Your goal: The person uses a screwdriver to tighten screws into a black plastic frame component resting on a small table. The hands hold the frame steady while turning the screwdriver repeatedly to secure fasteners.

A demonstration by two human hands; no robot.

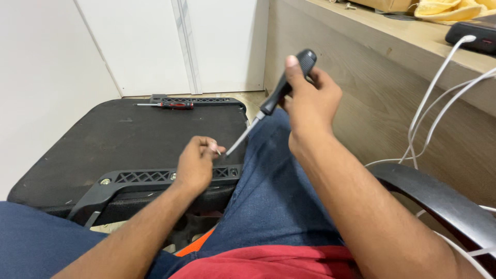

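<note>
Black seat panel (77, 150), upturned, left; ribbed bracket (155, 177) along its near edge. Red-handled screwdriver (168, 105) lies at its far edge. Left hand (196, 163), centre: fingers pinch something small at the driver tip; the item is too small to make out. Black-handled screwdriver (276, 95), steel shaft slanting down-left, clenched in right hand (310, 103), which hides part of the handle. White cables (439, 93), right, cut off by the frame.
</note>
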